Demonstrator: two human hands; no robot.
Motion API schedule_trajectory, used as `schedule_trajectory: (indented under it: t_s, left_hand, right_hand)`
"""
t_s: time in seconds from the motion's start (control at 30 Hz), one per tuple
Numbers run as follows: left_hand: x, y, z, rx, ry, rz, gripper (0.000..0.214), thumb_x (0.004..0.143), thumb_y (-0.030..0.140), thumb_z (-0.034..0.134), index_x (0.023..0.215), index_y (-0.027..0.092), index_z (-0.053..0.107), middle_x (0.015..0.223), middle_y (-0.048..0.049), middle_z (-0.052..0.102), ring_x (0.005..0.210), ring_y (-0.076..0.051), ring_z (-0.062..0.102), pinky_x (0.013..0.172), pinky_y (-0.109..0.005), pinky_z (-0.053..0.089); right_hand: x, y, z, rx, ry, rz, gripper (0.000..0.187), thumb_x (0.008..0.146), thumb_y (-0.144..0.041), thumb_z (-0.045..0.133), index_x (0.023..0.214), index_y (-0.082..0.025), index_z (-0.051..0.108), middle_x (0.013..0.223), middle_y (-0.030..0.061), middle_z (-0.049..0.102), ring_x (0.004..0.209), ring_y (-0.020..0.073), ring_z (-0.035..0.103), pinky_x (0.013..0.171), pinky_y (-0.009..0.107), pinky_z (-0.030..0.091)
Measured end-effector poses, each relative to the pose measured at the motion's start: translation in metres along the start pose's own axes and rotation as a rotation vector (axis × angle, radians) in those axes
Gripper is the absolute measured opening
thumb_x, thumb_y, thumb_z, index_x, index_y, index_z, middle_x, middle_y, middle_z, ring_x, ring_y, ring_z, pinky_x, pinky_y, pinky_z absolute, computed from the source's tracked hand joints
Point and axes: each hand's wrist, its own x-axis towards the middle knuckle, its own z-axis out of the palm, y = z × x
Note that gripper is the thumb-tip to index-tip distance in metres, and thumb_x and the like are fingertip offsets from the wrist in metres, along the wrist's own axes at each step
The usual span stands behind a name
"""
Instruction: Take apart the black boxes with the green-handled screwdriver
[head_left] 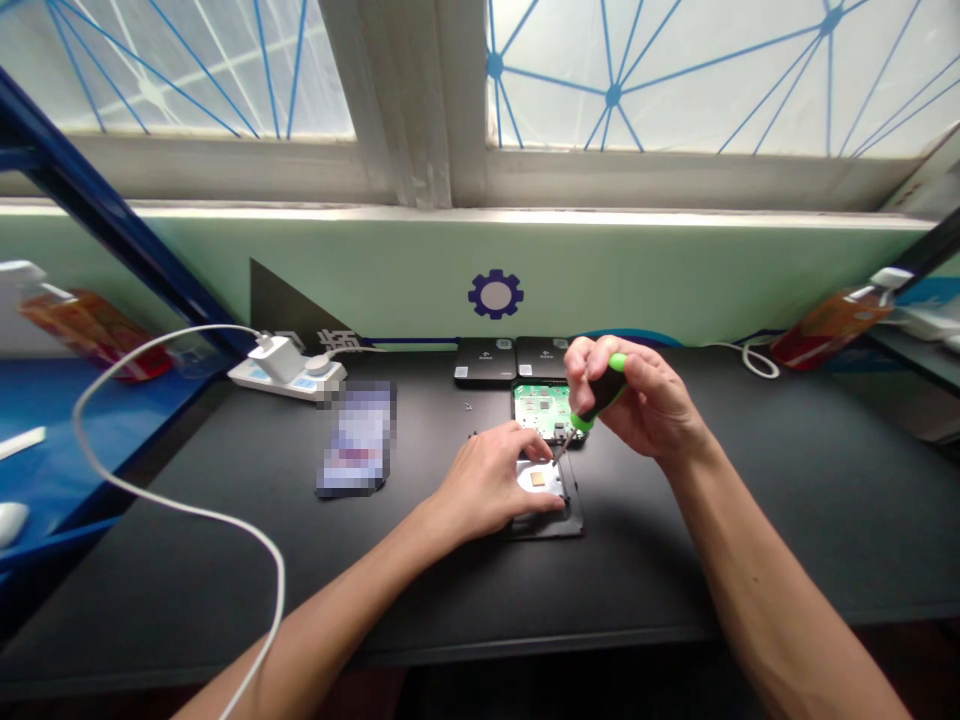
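Note:
My right hand [637,400] is closed round a green and black screwdriver [598,397], tilted so its tip touches the far right corner of a small silver plate [536,477]. That plate lies in an open black case [555,522] on the black table. My left hand [491,480] presses down on the case and plate, fingers curled over its left side. Just beyond, a green circuit board [541,408] sits in a second open black shell.
Two shut black boxes [486,360] stand side by side at the back. A white power strip [287,375] with a charger and white cable [187,510] is at the back left. A blurred flat item [357,438] lies left of the hands. Orange bottles stand at both far sides.

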Motion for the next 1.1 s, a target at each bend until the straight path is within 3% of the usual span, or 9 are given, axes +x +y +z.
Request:
schedule_trajectory:
  t_s: [0.13, 0.23, 0.3, 0.43, 0.53, 0.63, 0.8, 0.97, 1.1]
  left_hand:
    - [0.000, -0.002, 0.001, -0.003, -0.003, 0.004, 0.045, 0.074, 0.046, 0.104, 0.109, 0.026, 0.083, 0.116, -0.0008, 0.080, 0.106, -0.027, 0.076, 0.088, -0.034, 0.051]
    - [0.000, -0.002, 0.001, -0.008, -0.004, 0.005, 0.045, 0.073, 0.045, 0.105, 0.109, 0.026, 0.083, 0.116, -0.0008, 0.080, 0.106, -0.027, 0.076, 0.087, -0.034, 0.051]
    - [0.000, -0.002, 0.001, -0.009, -0.007, 0.005, 0.045, 0.074, 0.044, 0.105, 0.109, 0.026, 0.083, 0.116, -0.0013, 0.080, 0.106, -0.027, 0.076, 0.088, -0.034, 0.051]
    - [0.001, -0.001, 0.000, -0.011, -0.008, 0.014, 0.044, 0.074, 0.043, 0.105, 0.108, 0.026, 0.083, 0.117, -0.0016, 0.080, 0.107, -0.028, 0.076, 0.090, -0.034, 0.051]
    - [0.001, -0.002, 0.000, -0.009, 0.002, 0.021, 0.043, 0.074, 0.044, 0.104, 0.106, 0.026, 0.083, 0.116, -0.0012, 0.080, 0.106, -0.027, 0.076, 0.089, -0.034, 0.052]
    - [0.001, -0.003, 0.001, 0.000, 0.005, 0.025, 0.042, 0.074, 0.045, 0.103, 0.106, 0.026, 0.083, 0.115, -0.0016, 0.081, 0.104, -0.027, 0.076, 0.088, -0.033, 0.052]
    - [0.002, -0.004, 0.001, 0.005, 0.006, 0.030, 0.043, 0.074, 0.048, 0.102, 0.106, 0.026, 0.083, 0.115, -0.0024, 0.080, 0.103, -0.027, 0.076, 0.088, -0.033, 0.053]
    - [0.001, -0.004, 0.002, 0.004, 0.008, 0.039, 0.042, 0.075, 0.047, 0.102, 0.106, 0.027, 0.084, 0.116, -0.0024, 0.081, 0.104, -0.028, 0.077, 0.089, -0.034, 0.054]
    - [0.001, -0.005, 0.003, -0.002, 0.004, 0.041, 0.041, 0.076, 0.046, 0.101, 0.107, 0.027, 0.084, 0.117, -0.0018, 0.081, 0.104, -0.027, 0.077, 0.090, -0.034, 0.054]
  right_hand:
    - [0.000, 0.004, 0.005, -0.017, 0.053, 0.000, 0.034, 0.092, -0.047, 0.095, 0.097, -0.022, 0.072, 0.120, 0.0073, 0.074, 0.073, 0.0145, 0.074, 0.063, 0.028, 0.062]
    - [0.003, 0.004, 0.009, 0.039, 0.084, -0.008, 0.033, 0.094, -0.040, 0.094, 0.094, -0.024, 0.066, 0.095, -0.0009, 0.068, 0.051, 0.0064, 0.048, 0.047, 0.020, 0.041]
    - [0.004, 0.002, 0.010, 0.087, 0.059, 0.012, 0.031, 0.098, -0.046, 0.087, 0.092, -0.023, 0.067, 0.083, -0.0032, 0.058, 0.049, 0.0068, 0.037, 0.046, 0.021, 0.034]
    - [0.003, 0.000, 0.004, 0.102, 0.047, 0.051, 0.034, 0.101, -0.052, 0.074, 0.091, -0.020, 0.076, 0.088, 0.0007, 0.057, 0.056, 0.0099, 0.044, 0.052, 0.026, 0.044]
    - [0.002, 0.004, -0.003, 0.067, 0.066, 0.022, 0.024, 0.098, -0.045, 0.084, 0.096, -0.022, 0.077, 0.103, 0.0030, 0.067, 0.065, 0.0114, 0.056, 0.060, 0.026, 0.051]
    - [0.001, 0.009, -0.006, 0.034, 0.079, 0.005, 0.032, 0.091, -0.045, 0.096, 0.098, -0.025, 0.072, 0.117, 0.0042, 0.073, 0.065, 0.0108, 0.057, 0.059, 0.025, 0.051]
    - [0.001, 0.006, 0.001, 0.060, 0.059, 0.020, 0.032, 0.095, -0.047, 0.091, 0.097, -0.026, 0.066, 0.092, -0.0017, 0.064, 0.053, 0.0086, 0.042, 0.048, 0.022, 0.036]
    - [0.001, 0.003, 0.002, 0.064, 0.048, 0.074, 0.028, 0.099, -0.051, 0.080, 0.100, -0.023, 0.079, 0.094, 0.0013, 0.061, 0.057, 0.0106, 0.046, 0.052, 0.026, 0.043]
    - [0.001, 0.008, -0.001, 0.016, 0.079, 0.036, 0.034, 0.096, -0.055, 0.088, 0.095, -0.022, 0.078, 0.111, 0.0050, 0.069, 0.068, 0.0122, 0.059, 0.060, 0.028, 0.054]
